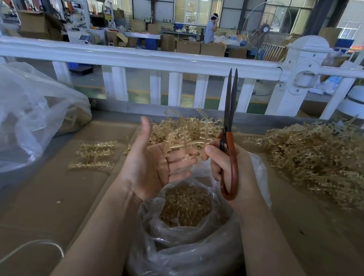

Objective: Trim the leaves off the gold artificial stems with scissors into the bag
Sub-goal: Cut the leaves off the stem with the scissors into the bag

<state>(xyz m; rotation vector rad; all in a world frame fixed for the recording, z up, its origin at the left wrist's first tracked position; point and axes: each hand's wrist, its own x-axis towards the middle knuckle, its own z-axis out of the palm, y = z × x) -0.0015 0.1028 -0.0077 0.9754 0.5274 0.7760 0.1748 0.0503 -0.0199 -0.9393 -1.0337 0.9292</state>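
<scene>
Head view, single frame: your left hand [153, 164] is palm-up over the mouth of the bag [181, 242], fingers straight and relaxed, thumb pointing up — nothing pinched, though a gold stem [182, 146] lies across the fingertips and runs back into the loose heap of stems [186, 127] just behind the hand. Your right hand [224, 165] is curled round the red handles of the scissors [229, 128]; the blades point straight up, nearly together with only a thin gap at the tips, and they stand just right of the stem without visibly biting it. The bag is clear plastic, sits on the cardboard-covered table [41, 203] between your forearms, and holds a mound of cut gold leaves [185, 205]. To the left of your left hand a small group of stripped-looking gold pieces [93, 155] lies flat on the cardboard, apart from the bag. At far right a large pile of gold stems [319, 157] covers the table edge. At far left a second, larger clear bag [19, 112] rests on the table — contents partly hidden by folds, some gold visible inside. A white railing [139, 58] runs across behind the table, with a workshop floor beyond it.
</scene>
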